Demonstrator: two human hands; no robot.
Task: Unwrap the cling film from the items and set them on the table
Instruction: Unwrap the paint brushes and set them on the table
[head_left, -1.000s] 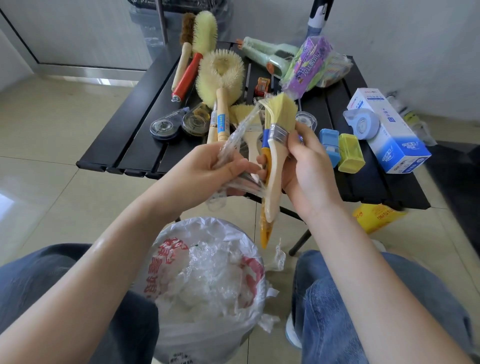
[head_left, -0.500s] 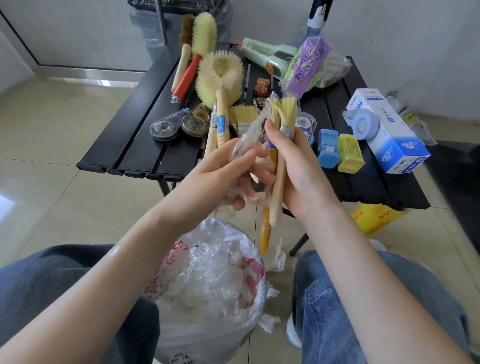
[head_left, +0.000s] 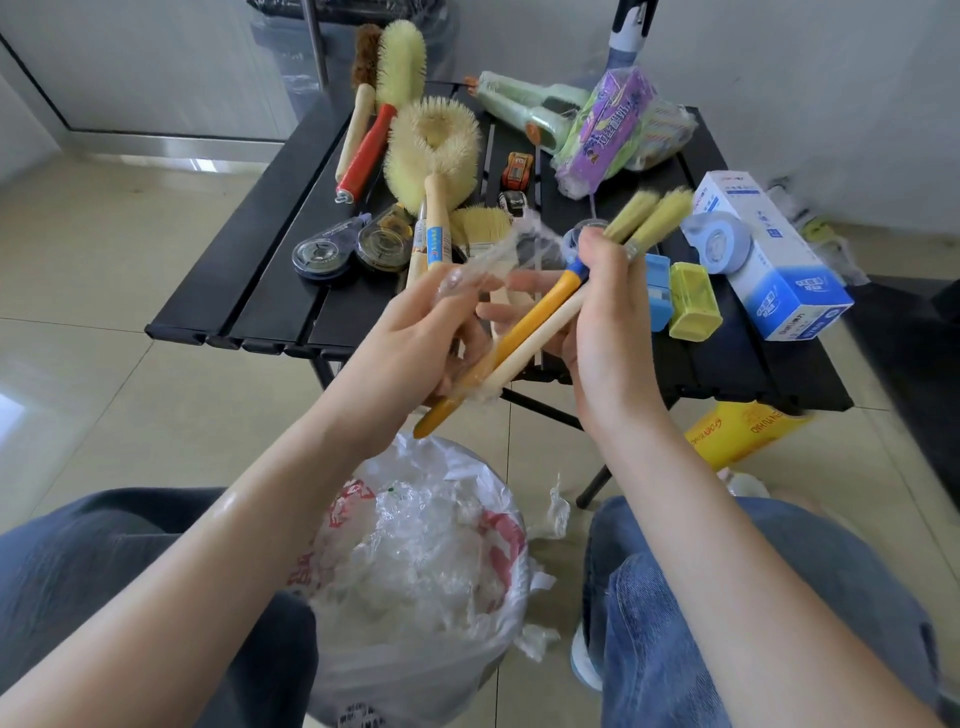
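Note:
My right hand (head_left: 608, 312) grips two paint brushes (head_left: 545, 317) near their ferrules, one with a yellow handle, one with a pale wooden handle. Their bristles point up and to the right, and the handles slant down to the left. My left hand (head_left: 415, 343) pinches a strip of clear cling film (head_left: 498, 254) that stretches from its fingertips toward the brush heads. More film still clings around the lower ends of the handles. Both hands are held above the near edge of the black slatted table (head_left: 249, 312).
On the table lie several bristle brushes (head_left: 431, 145), two round tape dispensers (head_left: 348, 249), toy cars (head_left: 517, 169), wrapped green and purple packs (head_left: 608, 124), a blue-white box (head_left: 769, 260) and small blue and yellow boxes (head_left: 693, 301). A bag-lined bin (head_left: 415, 571) of crumpled film stands between my knees.
The brushes have tilted from nearly upright to slanting right, and my right hand has moved right. My left hand has drawn the film out to the left, off the brush heads.

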